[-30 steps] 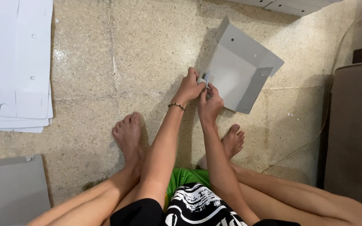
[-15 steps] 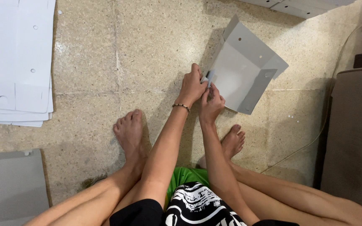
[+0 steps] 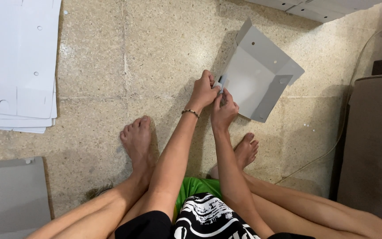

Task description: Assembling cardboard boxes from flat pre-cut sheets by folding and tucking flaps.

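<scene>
Grey plastic box sheet [image 3: 257, 73] is pinched at its near-left corner by my left hand [image 3: 203, 90] and right hand [image 3: 223, 110], both clamped tight, so I'd keep the flap edges lined up square on the floor [image 3: 164, 53] while pressing.

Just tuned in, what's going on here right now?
A person sits on a speckled tile floor with bare feet out, both hands at the near edge of a partly folded grey cardboard sheet. The left hand and right hand pinch a small tab there; its flaps stand up. A stack of flat white sheets lies off to the left, a grey panel nearer.
</scene>
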